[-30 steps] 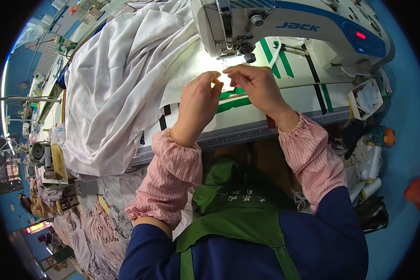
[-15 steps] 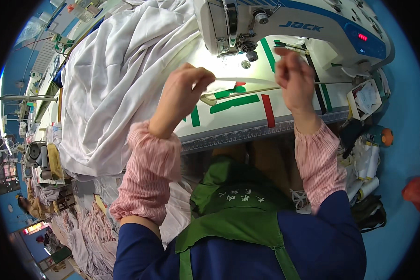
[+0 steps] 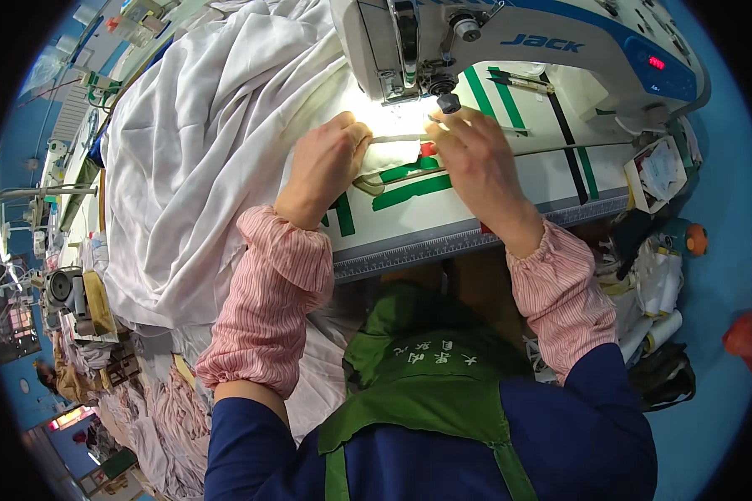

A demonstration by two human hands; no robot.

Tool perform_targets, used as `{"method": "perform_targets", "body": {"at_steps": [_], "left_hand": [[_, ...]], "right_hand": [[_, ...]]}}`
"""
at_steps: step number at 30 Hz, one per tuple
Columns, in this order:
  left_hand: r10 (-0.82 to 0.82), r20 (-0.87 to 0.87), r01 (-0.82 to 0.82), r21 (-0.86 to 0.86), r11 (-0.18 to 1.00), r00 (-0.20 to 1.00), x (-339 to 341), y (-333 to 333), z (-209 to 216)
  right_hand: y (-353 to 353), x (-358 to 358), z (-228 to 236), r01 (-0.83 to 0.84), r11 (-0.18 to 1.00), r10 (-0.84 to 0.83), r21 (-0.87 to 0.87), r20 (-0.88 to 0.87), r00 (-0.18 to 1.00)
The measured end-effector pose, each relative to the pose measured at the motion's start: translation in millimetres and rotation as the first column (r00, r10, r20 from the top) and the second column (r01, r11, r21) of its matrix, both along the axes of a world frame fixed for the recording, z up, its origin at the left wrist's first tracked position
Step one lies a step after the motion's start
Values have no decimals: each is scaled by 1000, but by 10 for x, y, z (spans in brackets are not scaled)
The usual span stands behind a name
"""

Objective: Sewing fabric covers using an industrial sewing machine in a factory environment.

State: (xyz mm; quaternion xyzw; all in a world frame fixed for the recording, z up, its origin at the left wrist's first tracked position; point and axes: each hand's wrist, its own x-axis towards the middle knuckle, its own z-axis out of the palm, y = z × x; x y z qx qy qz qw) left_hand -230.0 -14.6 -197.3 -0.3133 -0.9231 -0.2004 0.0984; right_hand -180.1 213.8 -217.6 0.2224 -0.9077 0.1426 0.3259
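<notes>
My left hand (image 3: 324,159) is closed in a pinch just left of the sewing machine's needle area, at the edge of the white cloth (image 3: 200,150). My right hand (image 3: 482,167) is closed too, its fingertips bent down close to the presser foot on the right. A narrow white fabric strip (image 3: 395,139) runs between the two hands, under the lamp's glare. The sewing machine (image 3: 510,42) stands over them, with its needle area washed out by light. The ends of the strip are hidden in my fingers.
Green tape (image 3: 411,193) marks the white table, with a measuring ruler (image 3: 409,257) along its front edge. Pens (image 3: 518,81) lie right of the needle. A small box (image 3: 656,175) sits at the table's right end, with thread cones (image 3: 660,288) below it.
Both hands have lowered toward the table and come closer together, bringing the strip to the needle area. My right hand moved left and its fingers turned downward.
</notes>
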Motion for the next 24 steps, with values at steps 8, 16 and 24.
{"method": "perform_targets", "body": {"at_steps": [8,16,24], "left_hand": [[-101,-254,43,-225,973,962,44,-70,39],[-99,-246,-20,-443,896,964,88,-122,81],[-67,-251,-54,-444,894,966,108,-133,96]], "right_hand": [[48,-39,-47,-4,998,15,-62,181,983],[153,-50,-118,143,988,-156,64,295,943],[271,-141,-88,251,922,-358,294,402,843]]}}
